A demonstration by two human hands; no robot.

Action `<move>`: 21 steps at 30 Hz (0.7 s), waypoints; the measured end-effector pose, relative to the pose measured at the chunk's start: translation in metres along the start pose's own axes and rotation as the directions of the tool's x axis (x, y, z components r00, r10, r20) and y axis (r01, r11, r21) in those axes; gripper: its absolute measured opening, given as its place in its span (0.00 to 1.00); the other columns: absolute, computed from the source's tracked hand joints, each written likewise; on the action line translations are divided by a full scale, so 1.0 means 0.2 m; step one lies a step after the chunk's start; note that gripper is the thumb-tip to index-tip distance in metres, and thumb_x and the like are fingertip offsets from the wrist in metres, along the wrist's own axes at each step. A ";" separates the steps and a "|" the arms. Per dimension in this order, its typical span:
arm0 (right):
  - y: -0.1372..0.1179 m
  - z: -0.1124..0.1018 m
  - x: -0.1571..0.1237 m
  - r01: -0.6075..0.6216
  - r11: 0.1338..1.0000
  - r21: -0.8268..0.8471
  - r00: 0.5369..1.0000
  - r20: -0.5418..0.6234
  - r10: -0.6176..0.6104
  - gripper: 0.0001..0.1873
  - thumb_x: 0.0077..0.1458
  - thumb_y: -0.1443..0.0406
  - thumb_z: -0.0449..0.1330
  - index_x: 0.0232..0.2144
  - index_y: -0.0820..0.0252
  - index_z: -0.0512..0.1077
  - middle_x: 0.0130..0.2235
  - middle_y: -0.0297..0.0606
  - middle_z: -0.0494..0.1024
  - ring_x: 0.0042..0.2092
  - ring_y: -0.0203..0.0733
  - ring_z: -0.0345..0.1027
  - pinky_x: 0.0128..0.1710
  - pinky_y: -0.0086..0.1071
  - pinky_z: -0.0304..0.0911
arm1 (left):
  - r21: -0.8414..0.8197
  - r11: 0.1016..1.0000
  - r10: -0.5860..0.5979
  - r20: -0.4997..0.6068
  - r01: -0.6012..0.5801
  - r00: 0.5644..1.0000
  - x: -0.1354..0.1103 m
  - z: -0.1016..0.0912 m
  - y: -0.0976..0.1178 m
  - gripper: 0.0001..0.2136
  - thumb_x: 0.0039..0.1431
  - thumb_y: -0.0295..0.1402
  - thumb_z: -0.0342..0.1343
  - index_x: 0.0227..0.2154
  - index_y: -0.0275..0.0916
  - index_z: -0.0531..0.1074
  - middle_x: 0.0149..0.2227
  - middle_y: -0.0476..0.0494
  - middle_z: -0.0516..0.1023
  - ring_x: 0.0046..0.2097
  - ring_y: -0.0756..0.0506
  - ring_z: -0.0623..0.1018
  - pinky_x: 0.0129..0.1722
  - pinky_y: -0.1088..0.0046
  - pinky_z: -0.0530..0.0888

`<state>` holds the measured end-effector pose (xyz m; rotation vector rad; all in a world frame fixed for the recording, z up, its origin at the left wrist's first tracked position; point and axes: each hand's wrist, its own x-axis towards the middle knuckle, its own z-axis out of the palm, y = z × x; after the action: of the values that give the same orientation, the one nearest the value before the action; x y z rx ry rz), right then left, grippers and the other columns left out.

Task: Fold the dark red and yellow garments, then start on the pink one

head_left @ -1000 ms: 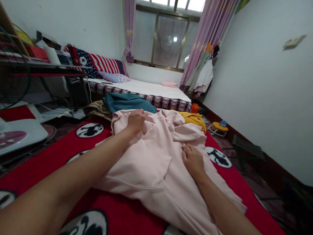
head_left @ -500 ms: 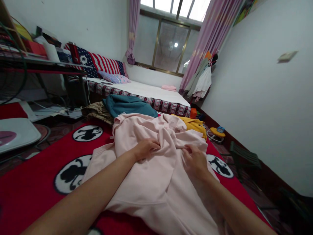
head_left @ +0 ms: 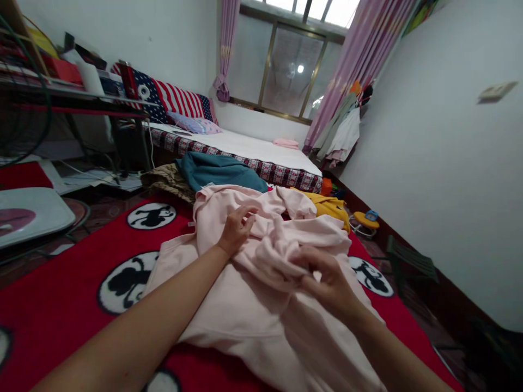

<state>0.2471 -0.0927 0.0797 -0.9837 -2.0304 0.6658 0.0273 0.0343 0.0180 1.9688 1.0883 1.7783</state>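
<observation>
A pale pink sweatshirt (head_left: pixel 249 305) lies rumpled over the red blanket (head_left: pixel 61 305). My right hand (head_left: pixel 321 275) pinches a raised, bunched fold of it near the middle. My left hand (head_left: pixel 238 231) is just left of that fold, above the cloth, with its fingers curved and apart. Nothing shows between the left fingers. Behind the sweatshirt lie a teal garment (head_left: pixel 220 171) and a brown patterned garment (head_left: pixel 169 181). At its far right is a yellow garment (head_left: pixel 327 206).
A bed (head_left: pixel 253 148) with a white top stands below the window. To the left are a cluttered desk (head_left: pixel 81 103) and a white chair seat (head_left: pixel 36 215). A yellow stool (head_left: pixel 365 220) and a dark green folding stool (head_left: pixel 411 258) stand along the right wall.
My right hand has lifted and drawn a fold of the pink sweatshirt toward me and slightly left. My left hand has risen off the cloth, its fingers spreading.
</observation>
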 end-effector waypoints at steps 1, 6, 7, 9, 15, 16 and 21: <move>-0.08 -0.01 -0.06 -0.007 1.000 0.023 0.977 0.215 0.002 0.17 0.41 0.75 0.55 0.34 0.60 0.77 0.31 0.34 0.75 0.31 0.35 0.66 0.30 0.25 0.60 | -0.038 0.998 -0.042 -0.008 0.042 0.999 0.01 0.00 0.00 0.09 0.60 0.29 0.51 0.40 0.36 0.73 0.42 0.42 0.78 0.37 0.48 0.78 0.36 0.74 0.73; -0.25 -0.05 -0.15 -0.274 0.955 0.116 0.667 0.738 0.102 0.09 0.50 0.66 0.62 0.35 0.62 0.79 0.34 0.39 0.80 0.31 0.36 0.72 0.32 0.26 0.65 | -0.036 0.995 -0.090 0.103 0.094 0.991 0.01 0.02 -0.01 0.10 0.60 0.32 0.52 0.39 0.37 0.76 0.41 0.42 0.80 0.39 0.47 0.78 0.33 0.75 0.72; -0.21 -0.07 -0.11 -0.340 0.933 0.116 0.707 0.686 0.172 0.10 0.52 0.62 0.62 0.34 0.63 0.78 0.32 0.39 0.80 0.29 0.35 0.72 0.30 0.26 0.66 | 0.020 0.998 -0.067 0.151 0.064 0.986 0.00 0.02 -0.01 0.09 0.59 0.31 0.52 0.38 0.37 0.77 0.40 0.42 0.80 0.39 0.47 0.78 0.33 0.75 0.72; -0.06 -0.12 -0.01 -0.381 0.921 0.084 0.847 0.430 0.312 0.14 0.54 0.57 0.60 0.33 0.63 0.77 0.30 0.39 0.79 0.25 0.35 0.70 0.25 0.27 0.65 | 0.126 0.992 -0.032 0.281 -0.004 0.959 -0.02 0.02 0.00 0.08 0.57 0.29 0.54 0.35 0.37 0.78 0.35 0.44 0.81 0.35 0.48 0.77 0.34 0.75 0.70; 0.50 -0.35 0.29 -0.418 0.766 -0.488 0.904 -0.311 0.295 0.21 0.48 0.66 0.60 0.46 0.62 0.73 0.24 0.31 0.73 0.24 0.36 0.65 0.25 0.29 0.57 | 0.278 0.944 -0.016 0.571 -0.175 0.821 -0.05 0.01 0.04 0.09 0.58 0.33 0.55 0.28 0.38 0.79 0.25 0.48 0.78 0.28 0.50 0.74 0.30 0.75 0.64; 0.54 -0.37 0.33 -0.433 0.724 -0.537 0.899 -0.320 0.299 0.22 0.49 0.66 0.60 0.49 0.62 0.72 0.22 0.30 0.72 0.24 0.38 0.65 0.25 0.29 0.56 | 0.288 0.938 -0.012 0.583 -0.192 0.813 -0.05 0.01 0.05 0.09 0.58 0.33 0.55 0.27 0.38 0.79 0.26 0.48 0.78 0.29 0.50 0.74 0.30 0.75 0.64; 0.56 -0.32 0.48 -0.300 0.659 -0.690 0.952 -0.171 0.254 0.19 0.52 0.66 0.57 0.47 0.58 0.74 0.29 0.36 0.77 0.31 0.42 0.70 0.30 0.30 0.58 | 0.294 0.925 0.012 0.609 -0.239 0.793 -0.05 0.03 0.05 0.06 0.56 0.32 0.57 0.30 0.39 0.79 0.30 0.47 0.78 0.32 0.49 0.75 0.33 0.75 0.66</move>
<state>0.3078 0.0567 0.0753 -1.7685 -2.1279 -0.0591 0.0363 0.0226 0.0161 2.6175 1.1117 0.8924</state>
